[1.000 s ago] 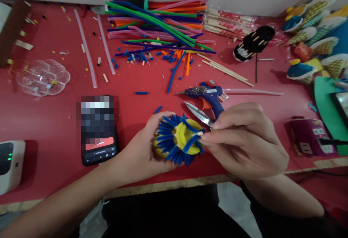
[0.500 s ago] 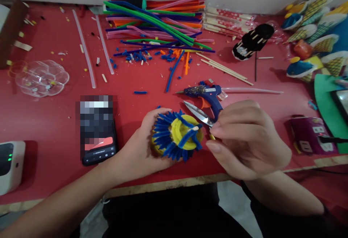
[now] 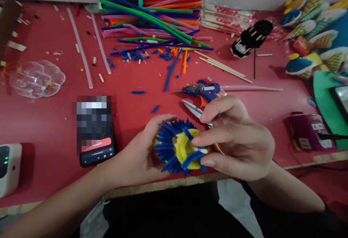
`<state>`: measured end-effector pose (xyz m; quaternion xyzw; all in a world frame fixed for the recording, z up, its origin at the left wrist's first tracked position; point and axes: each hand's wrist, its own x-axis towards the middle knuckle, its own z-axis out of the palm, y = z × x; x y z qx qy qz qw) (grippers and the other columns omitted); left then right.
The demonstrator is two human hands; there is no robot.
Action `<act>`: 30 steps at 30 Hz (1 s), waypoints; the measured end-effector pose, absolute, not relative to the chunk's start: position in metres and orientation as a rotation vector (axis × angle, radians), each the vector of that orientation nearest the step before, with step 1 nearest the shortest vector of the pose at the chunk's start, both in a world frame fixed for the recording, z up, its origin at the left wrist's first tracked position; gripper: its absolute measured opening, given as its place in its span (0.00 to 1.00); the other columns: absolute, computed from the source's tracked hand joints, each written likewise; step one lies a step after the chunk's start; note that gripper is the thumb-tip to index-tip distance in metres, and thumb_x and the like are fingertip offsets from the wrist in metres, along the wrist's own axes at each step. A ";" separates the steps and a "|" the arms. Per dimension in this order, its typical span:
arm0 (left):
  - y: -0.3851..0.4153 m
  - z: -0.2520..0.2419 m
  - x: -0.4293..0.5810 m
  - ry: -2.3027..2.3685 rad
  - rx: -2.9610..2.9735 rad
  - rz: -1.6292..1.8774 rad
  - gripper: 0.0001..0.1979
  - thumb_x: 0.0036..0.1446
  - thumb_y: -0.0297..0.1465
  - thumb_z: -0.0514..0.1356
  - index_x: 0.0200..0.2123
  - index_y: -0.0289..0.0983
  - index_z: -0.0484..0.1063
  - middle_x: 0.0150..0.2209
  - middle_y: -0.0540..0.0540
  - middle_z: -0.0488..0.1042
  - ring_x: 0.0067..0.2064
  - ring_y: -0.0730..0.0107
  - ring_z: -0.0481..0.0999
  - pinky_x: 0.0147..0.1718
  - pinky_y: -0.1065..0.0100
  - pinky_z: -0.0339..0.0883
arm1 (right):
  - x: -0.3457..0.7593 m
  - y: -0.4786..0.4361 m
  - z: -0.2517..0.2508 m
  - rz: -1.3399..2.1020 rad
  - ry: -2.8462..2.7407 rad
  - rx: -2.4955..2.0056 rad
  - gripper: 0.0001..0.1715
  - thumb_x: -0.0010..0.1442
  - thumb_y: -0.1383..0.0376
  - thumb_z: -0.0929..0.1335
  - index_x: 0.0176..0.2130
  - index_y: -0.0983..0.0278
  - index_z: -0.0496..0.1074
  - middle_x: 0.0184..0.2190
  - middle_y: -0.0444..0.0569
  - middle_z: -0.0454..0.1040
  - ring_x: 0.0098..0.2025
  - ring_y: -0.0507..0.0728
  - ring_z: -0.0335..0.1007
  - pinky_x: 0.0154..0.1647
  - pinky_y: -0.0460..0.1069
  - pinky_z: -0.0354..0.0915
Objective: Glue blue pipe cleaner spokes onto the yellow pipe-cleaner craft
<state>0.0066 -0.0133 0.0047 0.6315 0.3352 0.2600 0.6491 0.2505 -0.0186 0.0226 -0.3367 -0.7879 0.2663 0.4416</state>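
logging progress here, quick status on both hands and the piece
Left hand gripping blue-and-yellow piece. Right hand at its yellow end, grip unclear. Scissors partly hidden behind right hand.

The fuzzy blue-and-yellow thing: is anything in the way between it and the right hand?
Nothing visible. The right hand is right at the pipe-cleaner craft; the scissors lie partly hidden behind that hand, not between.

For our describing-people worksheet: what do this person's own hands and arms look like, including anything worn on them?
The left hand and right hand are gloveless, with no ring or watch visible. The left forearm is bare as far as the picture shows. The right forearm is bare too, with a plain black sleeve showing near the elbow.
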 end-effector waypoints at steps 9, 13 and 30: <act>-0.014 0.006 0.007 0.753 1.490 0.588 0.38 0.57 0.29 0.72 0.64 0.45 0.56 0.59 0.42 0.72 0.51 0.63 0.81 0.55 0.60 0.75 | 0.251 -0.018 0.023 0.641 -1.961 -0.795 0.04 0.67 0.63 0.73 0.42 0.58 0.81 0.43 0.48 0.73 0.47 0.57 0.73 0.50 0.56 0.74; -0.013 0.005 0.006 0.739 1.533 0.611 0.40 0.57 0.29 0.72 0.66 0.45 0.55 0.60 0.41 0.72 0.49 0.64 0.82 0.48 0.67 0.77 | 0.251 -0.017 0.024 0.651 -1.974 -0.799 0.03 0.67 0.63 0.73 0.42 0.58 0.80 0.42 0.48 0.73 0.45 0.56 0.73 0.49 0.56 0.74; -0.015 -0.004 0.004 0.752 1.557 0.663 0.42 0.56 0.30 0.74 0.67 0.47 0.56 0.62 0.39 0.70 0.55 0.58 0.81 0.55 0.60 0.77 | 0.249 -0.017 0.021 0.627 -1.956 -0.846 0.06 0.68 0.58 0.73 0.43 0.56 0.81 0.43 0.49 0.75 0.45 0.58 0.76 0.49 0.58 0.76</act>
